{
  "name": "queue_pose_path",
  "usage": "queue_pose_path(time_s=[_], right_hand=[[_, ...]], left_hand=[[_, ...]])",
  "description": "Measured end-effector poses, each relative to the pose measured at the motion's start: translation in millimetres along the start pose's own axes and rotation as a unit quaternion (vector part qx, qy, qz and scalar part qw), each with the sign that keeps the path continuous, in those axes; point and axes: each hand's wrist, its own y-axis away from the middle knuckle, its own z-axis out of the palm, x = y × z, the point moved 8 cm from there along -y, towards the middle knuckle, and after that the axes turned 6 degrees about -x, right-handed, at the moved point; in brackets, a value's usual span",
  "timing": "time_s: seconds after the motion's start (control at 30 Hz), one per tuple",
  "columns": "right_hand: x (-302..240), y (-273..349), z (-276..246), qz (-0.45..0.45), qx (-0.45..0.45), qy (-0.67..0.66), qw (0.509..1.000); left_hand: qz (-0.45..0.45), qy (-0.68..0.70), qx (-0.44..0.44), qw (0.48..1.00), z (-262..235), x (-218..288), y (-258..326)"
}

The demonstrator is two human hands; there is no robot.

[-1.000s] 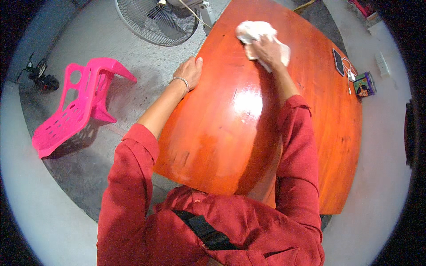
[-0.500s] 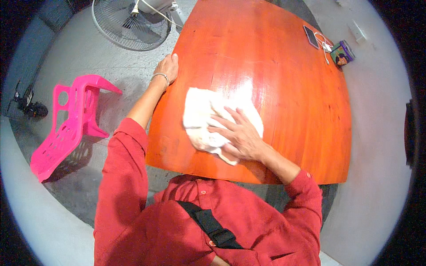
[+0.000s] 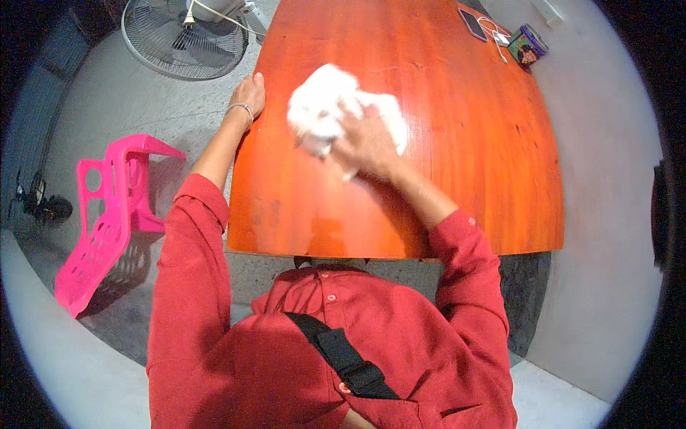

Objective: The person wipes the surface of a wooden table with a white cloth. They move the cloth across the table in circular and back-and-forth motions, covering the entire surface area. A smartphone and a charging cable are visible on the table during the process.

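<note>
A glossy orange-brown wooden table (image 3: 471,193) spreads out in front of me. On its surface lies a crumpled white cloth (image 3: 321,104), bunched toward the far left of my right hand (image 3: 368,143). That hand bears down on the cloth and grips it, with its fingers partly sunk in the folds and smeared by motion. My left hand (image 3: 248,94), a bracelet at its wrist, is closed around the table's left edge. Its fingertips are mostly hidden.
A pink plastic chair (image 3: 118,214) and a grey fan (image 3: 184,39) are on the floor to the left. At the table's far right are a phone (image 3: 471,25), a white cable with charger (image 3: 501,39) and a dark green-and-purple container (image 3: 527,46). A pale wall (image 3: 600,179) runs along the right.
My right hand has slid the cloth away from me and slightly left, and the cloth is more bunched. My left hand keeps its hold on the edge. The whole view has shifted a little.
</note>
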Motion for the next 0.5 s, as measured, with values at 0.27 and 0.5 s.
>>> queue_pose_path(time_s=[0.27,0.5], right_hand=[[-8.9,131.1,-50.4,0.051,-0.089,-0.004,0.995],[69.2,104.2,-54.4,0.179,0.042,0.099,0.978]], left_hand=[[-0.011,0.003,-0.002,1.0,1.1,-15.4,-6.2],[0.011,-0.011,0.011,1.0,2.5,-9.3,-12.3]])
